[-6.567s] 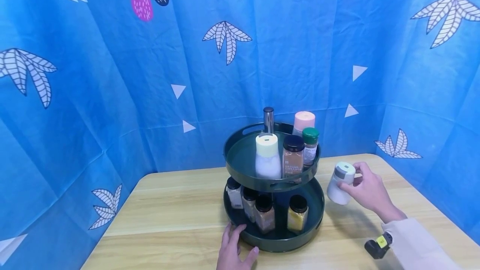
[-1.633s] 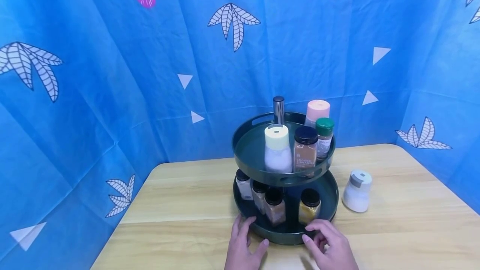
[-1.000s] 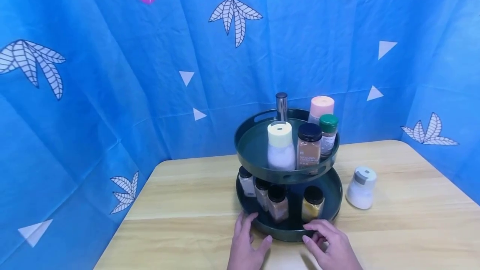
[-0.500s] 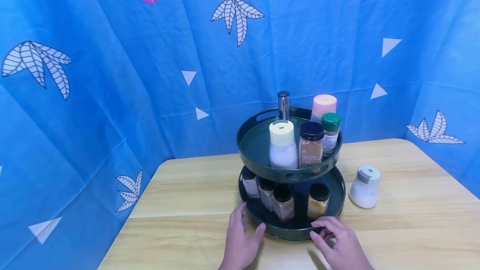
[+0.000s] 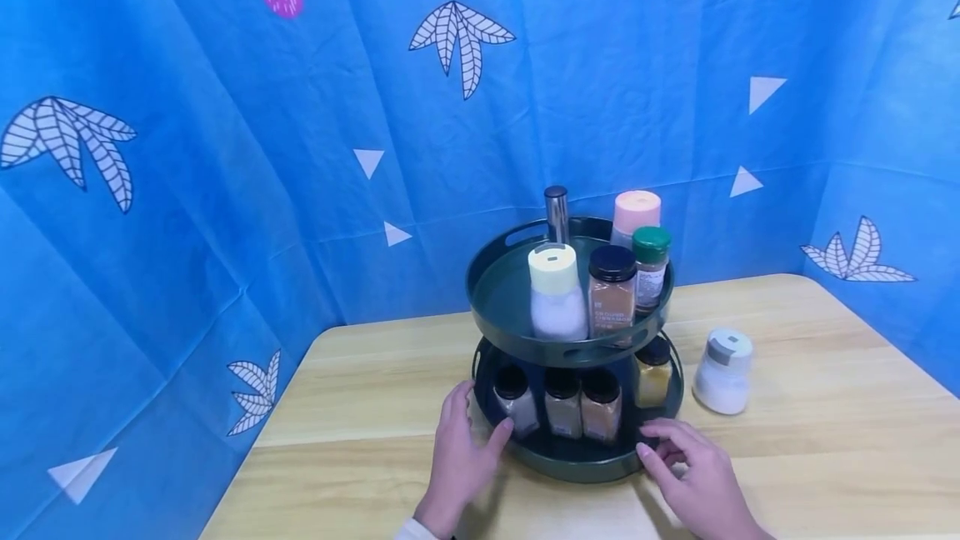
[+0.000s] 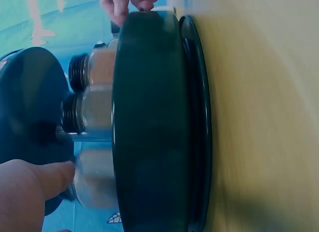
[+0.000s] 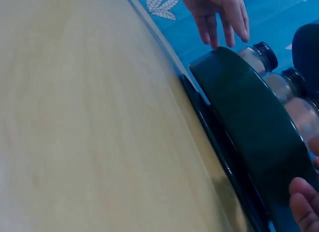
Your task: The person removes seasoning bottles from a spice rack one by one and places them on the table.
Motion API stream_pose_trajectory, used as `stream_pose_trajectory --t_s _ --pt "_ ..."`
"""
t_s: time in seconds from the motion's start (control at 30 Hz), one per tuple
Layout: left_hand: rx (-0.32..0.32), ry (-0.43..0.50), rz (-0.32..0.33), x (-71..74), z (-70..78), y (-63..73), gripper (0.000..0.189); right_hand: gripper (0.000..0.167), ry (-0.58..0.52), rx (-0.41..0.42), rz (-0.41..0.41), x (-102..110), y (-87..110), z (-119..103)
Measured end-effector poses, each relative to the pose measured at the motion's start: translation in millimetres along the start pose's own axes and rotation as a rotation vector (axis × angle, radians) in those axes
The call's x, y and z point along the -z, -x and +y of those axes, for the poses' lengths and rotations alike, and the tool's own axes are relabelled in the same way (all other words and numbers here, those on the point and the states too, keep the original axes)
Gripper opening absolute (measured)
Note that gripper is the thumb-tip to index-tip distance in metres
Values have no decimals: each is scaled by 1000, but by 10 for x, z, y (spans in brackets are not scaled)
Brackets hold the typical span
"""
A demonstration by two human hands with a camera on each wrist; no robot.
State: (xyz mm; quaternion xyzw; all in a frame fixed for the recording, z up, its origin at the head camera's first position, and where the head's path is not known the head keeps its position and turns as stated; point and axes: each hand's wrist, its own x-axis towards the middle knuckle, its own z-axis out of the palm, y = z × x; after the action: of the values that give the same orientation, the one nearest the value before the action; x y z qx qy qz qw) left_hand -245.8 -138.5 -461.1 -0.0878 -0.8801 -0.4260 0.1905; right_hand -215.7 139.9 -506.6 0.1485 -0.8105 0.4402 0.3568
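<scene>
A dark green two-tier turntable (image 5: 573, 472) stands on the table. Its lower tray holds a white-powder jar (image 5: 521, 411), two brownish spice jars (image 5: 564, 413) and a yellow spice jar (image 5: 652, 382), all black-capped. At the left of the lower tray my left hand (image 5: 459, 457) is spread, its thumb (image 6: 55, 179) near the white-powder jar; whether it touches the rim is unclear. My right hand (image 5: 697, 473) pinches the lower rim at front right, thumb outside, fingers over the edge. In the right wrist view, the left hand's fingers (image 7: 213, 30) reach the rim's far end.
The upper tray (image 5: 498, 307) carries a cream-capped bottle (image 5: 558, 311), a ground cinnamon jar (image 5: 611, 307), a green-capped jar (image 5: 650, 282) and a pink-capped bottle (image 5: 636, 211) around a metal post (image 5: 557, 215). A white-capped bottle (image 5: 723, 377) stands right on the wooden table (image 5: 375, 407).
Earlier the right hand held the white-capped bottle, which now stands on the table. The lower tray has turned, its front jars shifting right and the yellow jar backward. My left hand has moved left.
</scene>
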Motion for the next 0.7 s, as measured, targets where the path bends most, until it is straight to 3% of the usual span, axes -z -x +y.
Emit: stream_pose_trajectory --t_s 0.3,0.47,0.7 --pt "-42 -41 -101 -7 22 -117 73 20 38 -52 -23 33 17 90" --pt "-92 -43 -142 -10 63 -189 75 22 16 -39 -25 19 32 102" --pt "-97 -46 -167 -22 95 -291 77 24 3 -2 -20 2 17 105"
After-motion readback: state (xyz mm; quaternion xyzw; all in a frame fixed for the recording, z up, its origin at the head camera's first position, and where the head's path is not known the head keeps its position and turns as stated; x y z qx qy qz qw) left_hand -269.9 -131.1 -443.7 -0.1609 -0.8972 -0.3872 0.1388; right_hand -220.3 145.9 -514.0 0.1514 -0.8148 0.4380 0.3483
